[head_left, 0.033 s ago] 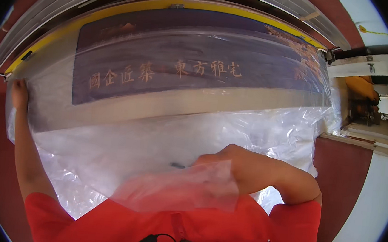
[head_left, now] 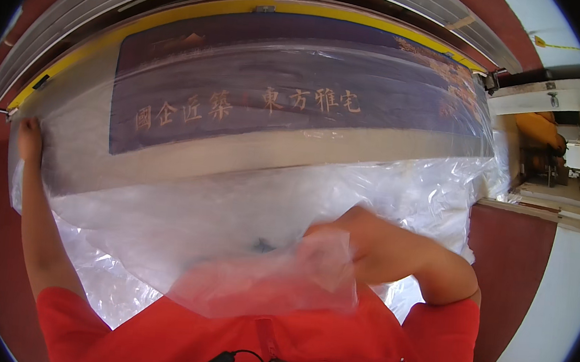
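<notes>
A large flat panel (head_left: 200, 181), dark blue-purple in its middle with gold characters and gold trees, lies under clear plastic film (head_left: 400, 184). At its far left corner my left hand (head_left: 30, 133) is closed on the film's edge, arm stretched out. My right arm is bent across in front of me. Its hand (head_left: 325, 247) is smeared by motion and partly behind a loose flap of film (head_left: 253, 288), so its fingers do not show clearly. A small dark thing (head_left: 263, 245), too blurred to name, lies just left of that hand.
A yellow strip (head_left: 229, 11) with metal fittings runs along the panel's far edge. Behind it are long grey metal rails (head_left: 402, 4). At the right, a white frame (head_left: 549, 100) borders an opening with machinery beyond. Red-brown floor (head_left: 512, 249) shows at the right.
My right hand and forearm have shifted slightly up and to the right, and the film flap by them has lifted a little. My left hand stays where it was.
</notes>
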The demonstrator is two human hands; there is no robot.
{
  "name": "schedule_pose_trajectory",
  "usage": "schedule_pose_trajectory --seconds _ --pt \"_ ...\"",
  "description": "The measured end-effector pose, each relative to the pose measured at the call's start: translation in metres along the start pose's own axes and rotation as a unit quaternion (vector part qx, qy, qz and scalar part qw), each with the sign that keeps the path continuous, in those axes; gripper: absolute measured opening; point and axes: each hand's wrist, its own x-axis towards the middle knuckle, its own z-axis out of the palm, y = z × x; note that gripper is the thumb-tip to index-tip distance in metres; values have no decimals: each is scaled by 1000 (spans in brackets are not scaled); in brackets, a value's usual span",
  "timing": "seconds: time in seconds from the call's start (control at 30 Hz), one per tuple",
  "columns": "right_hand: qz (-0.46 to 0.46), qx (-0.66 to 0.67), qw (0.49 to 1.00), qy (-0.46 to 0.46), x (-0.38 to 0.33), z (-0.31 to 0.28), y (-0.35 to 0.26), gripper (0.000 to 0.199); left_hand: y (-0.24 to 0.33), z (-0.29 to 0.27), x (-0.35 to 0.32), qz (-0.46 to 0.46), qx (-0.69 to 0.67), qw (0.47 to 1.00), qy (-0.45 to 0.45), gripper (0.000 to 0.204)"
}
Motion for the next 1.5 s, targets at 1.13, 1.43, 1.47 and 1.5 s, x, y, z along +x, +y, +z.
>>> schedule_pose_trajectory --seconds 1.13,1.43,1.47,1.5 --pt "150 -677 611 383 18 -150 103 76 -53 14 2 50 -48 997 -25 28" --pt "109 -664 593 442 22 -192 112 58 -64 1 -9 24 -52 998 -33 30" --pt "88 -667 592 443 24 -199 110 51 -66 -3 -10 19 -58 997 -36 30" --pt "69 -670 590 445 26 -209 107 44 -63 -9 -10 11 -99 994 -42 31"
